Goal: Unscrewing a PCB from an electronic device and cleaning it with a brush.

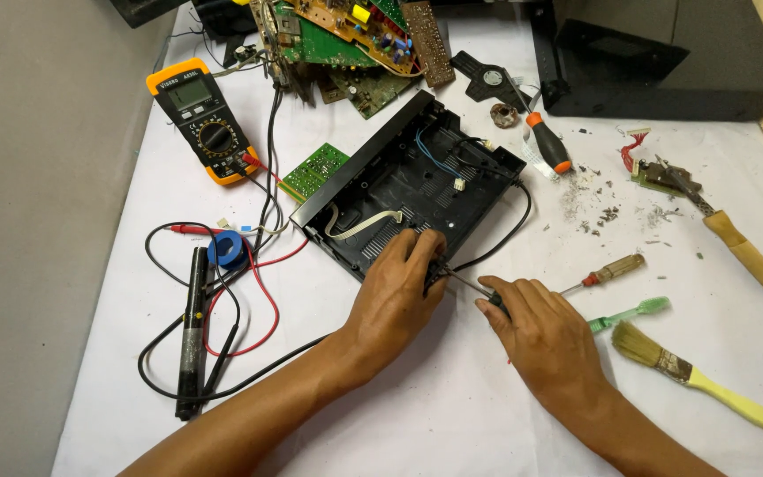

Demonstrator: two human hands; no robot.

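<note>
**Both hands at the near edge of an open black chassis**

Left hand: fingers curled, lying over the near edge of the black plastic chassis, pressing down on it. Not a full grip; palm faces down.

Right hand: closed around the dark handle of a screwdriver. Thin shaft runs left toward the chassis edge, tip right at the left hand's fingertips. Exact contact point hidden by the fingers.

Chassis sits mid-surface, turned at an angle, lid off. Inside: blue wires, a flat pale ribbon cable, a black cord leaving its right side.

Around it on the white-covered surface:
- far left, yellow-cased multimeter with red and black leads looping near;
- small green circuit board just left of the chassis;
- heap of circuit boards at the far edge;
- right of the hands, a wooden-handled screwdriver, green toothbrush, yellow-handled paintbrush;
- far right, a soldering iron.
</note>
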